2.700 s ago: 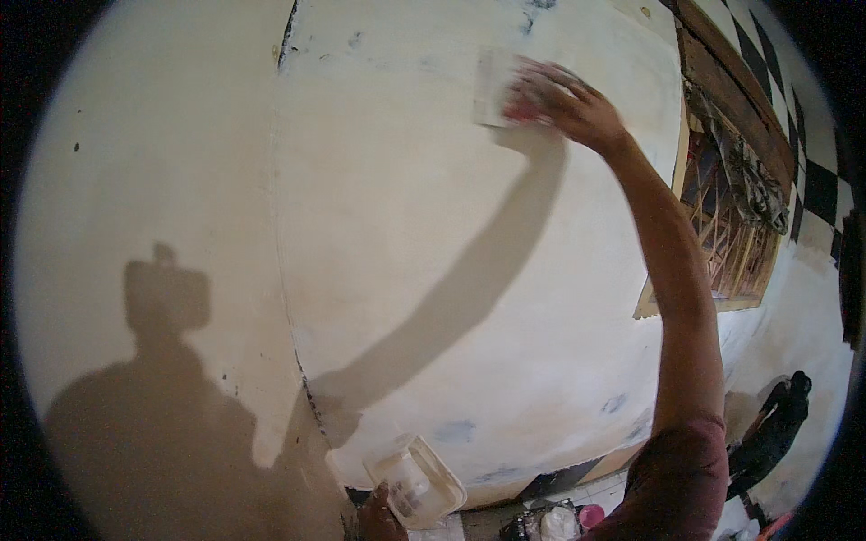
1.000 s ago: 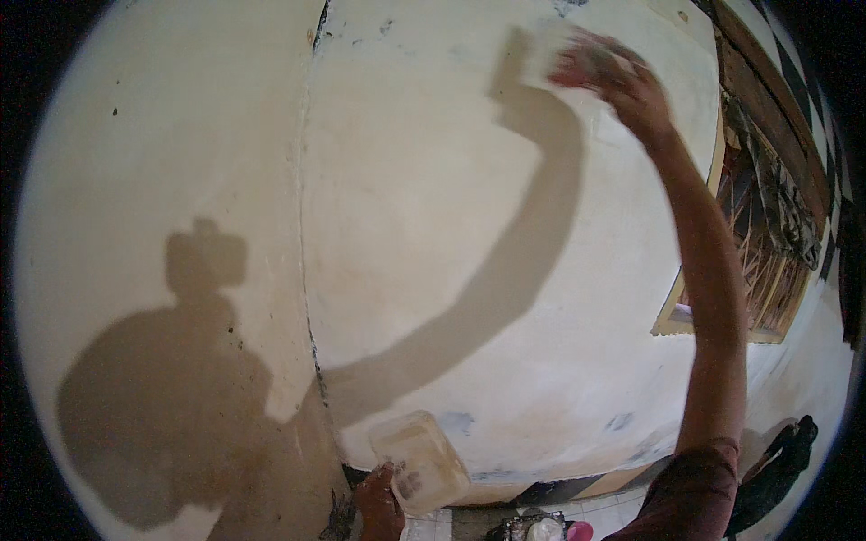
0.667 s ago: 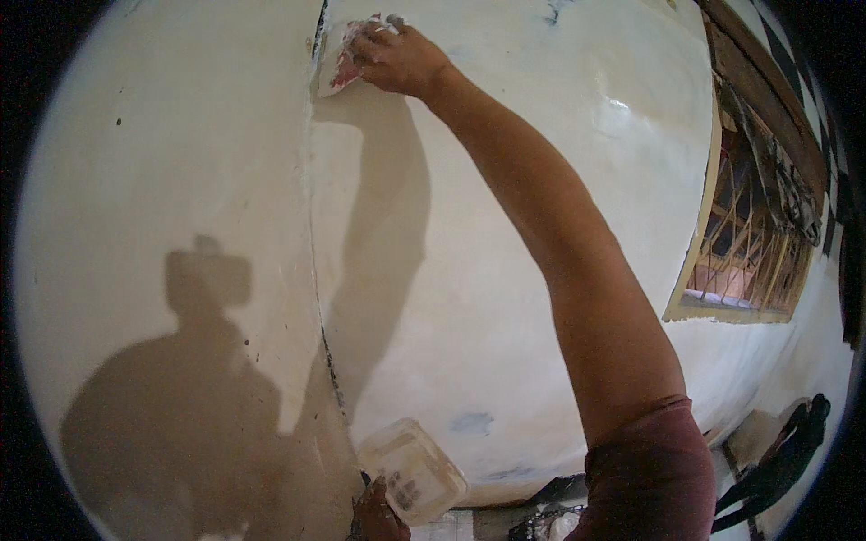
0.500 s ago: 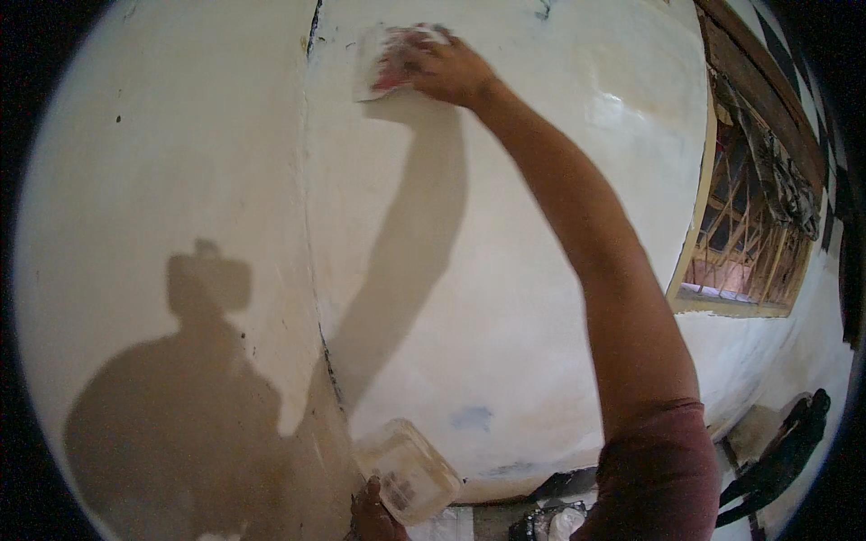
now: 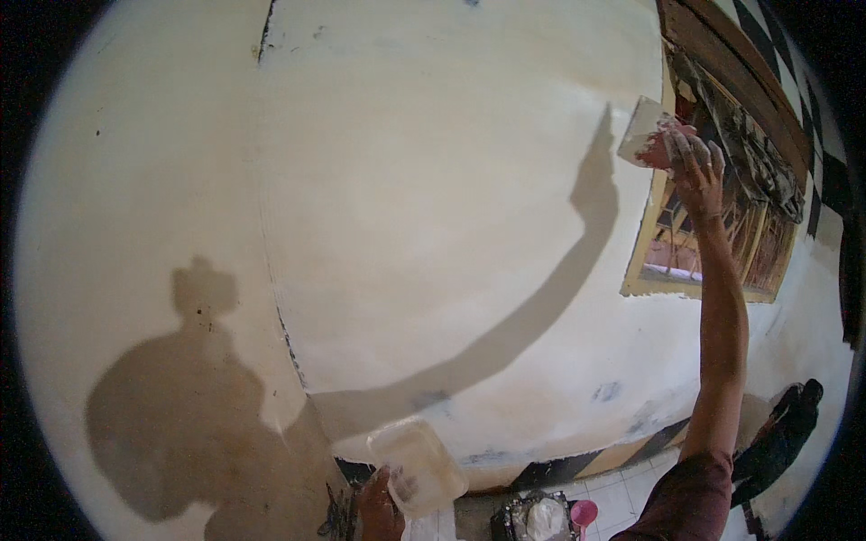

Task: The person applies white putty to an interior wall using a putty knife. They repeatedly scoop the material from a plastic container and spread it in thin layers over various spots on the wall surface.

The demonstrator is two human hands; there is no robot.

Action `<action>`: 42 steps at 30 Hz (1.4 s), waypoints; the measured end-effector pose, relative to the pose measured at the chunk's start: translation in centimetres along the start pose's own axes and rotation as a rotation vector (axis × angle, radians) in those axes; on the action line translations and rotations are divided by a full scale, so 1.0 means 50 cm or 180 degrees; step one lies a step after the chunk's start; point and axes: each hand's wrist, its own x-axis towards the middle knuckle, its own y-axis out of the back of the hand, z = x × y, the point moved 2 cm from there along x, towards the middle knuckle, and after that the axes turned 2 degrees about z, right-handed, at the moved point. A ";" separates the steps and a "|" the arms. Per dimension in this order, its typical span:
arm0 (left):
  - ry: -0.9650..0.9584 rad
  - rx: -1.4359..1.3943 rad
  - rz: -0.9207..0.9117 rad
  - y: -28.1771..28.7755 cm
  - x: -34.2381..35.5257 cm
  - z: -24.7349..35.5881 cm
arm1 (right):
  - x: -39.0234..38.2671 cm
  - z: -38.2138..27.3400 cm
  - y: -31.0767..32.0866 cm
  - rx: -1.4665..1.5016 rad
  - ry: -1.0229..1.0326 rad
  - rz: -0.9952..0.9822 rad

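My right hand (image 5: 696, 171), its fingers dusted white, is raised with the arm stretched out at the upper right. It grips a wide putty scraper (image 5: 642, 133) with a pale flat blade and a reddish, white-smeared grip part. The blade overlaps the window's left frame edge in view; I cannot tell whether it touches the wall. Low in the middle, my left hand (image 5: 379, 507) holds a whitish rectangular plastic tub (image 5: 442, 469) by its left side. Some whitish residue shows inside the tub. Before me stands the cream-white wall (image 5: 433, 225), smeared with smooth patches.
A barred window (image 5: 672, 261) with dark cloth (image 5: 767, 162) hanging in it is at the right. A dark crack (image 5: 290, 347) runs down the wall's left part. Below are a pink ladle-like scoop (image 5: 585, 512), a white bundle (image 5: 546, 520) and floor tiles (image 5: 618, 494). Something black (image 5: 780, 442) hangs lower right.
My right hand with the scraper has swung from the upper middle of the wall to the window's left edge. The view has shifted slightly; the tub stays low in my left hand.
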 end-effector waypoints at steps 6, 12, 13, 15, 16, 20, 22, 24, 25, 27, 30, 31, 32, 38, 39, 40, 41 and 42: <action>-0.2249 0.2027 -0.0333 -0.095 0.020 -0.045 | -0.004 -0.242 0.176 0.1372 -0.0596 -0.0246; -0.0100 -0.0202 0.0049 -0.243 0.017 -0.076 | -0.083 -0.453 0.407 0.4202 -0.2351 -0.1913; -0.0079 -0.0450 0.0004 -0.267 0.013 -0.068 | -0.100 -0.459 0.433 0.4610 -0.2529 -0.2127; 0.0030 -0.0713 0.0000 -0.297 -0.007 -0.051 | -0.167 -0.472 0.463 0.5000 -0.3135 -0.2591; 0.0055 -0.0630 -0.0041 -0.308 -0.011 -0.055 | -0.219 -0.485 0.472 0.5323 -0.3814 -0.2962; -0.0078 -0.0602 0.0056 -0.329 -0.032 -0.062 | -0.272 -0.497 0.531 0.5943 -0.4831 -0.2777; -0.0055 -0.0502 0.0142 -0.335 -0.048 -0.059 | -0.292 -0.498 0.557 0.5838 -0.4879 -0.2878; -0.0088 -0.0510 0.0052 -0.329 -0.046 -0.073 | -0.308 -0.494 0.577 0.5737 -0.4915 -0.2966; -0.0064 -0.0484 0.0074 -0.329 -0.047 -0.076 | -0.310 -0.489 0.585 0.5749 -0.4875 -0.3077; 0.0026 -0.0466 0.0223 -0.333 -0.048 -0.080 | -0.322 -0.484 0.597 0.5741 -0.4856 -0.3205; 0.0120 -0.0471 0.0245 -0.342 -0.042 -0.091 | -0.348 -0.486 0.607 0.5524 -0.4710 -0.3461; 0.0142 -0.0467 0.0229 -0.347 -0.040 -0.094 | -0.361 -0.490 0.610 0.5270 -0.4699 -0.3366; 0.0122 -0.0484 0.0186 -0.351 -0.038 -0.097 | -0.370 -0.491 0.612 0.5018 -0.4683 -0.3272; 0.0148 -0.0467 0.0254 -0.352 -0.025 -0.128 | -0.338 -0.485 0.639 0.5137 -0.4118 -0.3391; 0.0113 -0.0425 0.0340 -0.357 -0.027 -0.128 | -0.327 -0.474 0.644 0.4891 -0.3784 -0.3466; 0.0120 -0.0416 0.0345 -0.358 -0.027 -0.131 | -0.326 -0.474 0.648 0.4893 -0.3793 -0.3475; 0.0114 -0.0451 0.0298 -0.357 -0.027 -0.136 | -0.325 -0.476 0.651 0.4890 -0.3735 -0.3526; 0.0104 -0.0495 0.0244 -0.357 -0.026 -0.137 | -0.324 -0.476 0.653 0.4883 -0.3670 -0.3569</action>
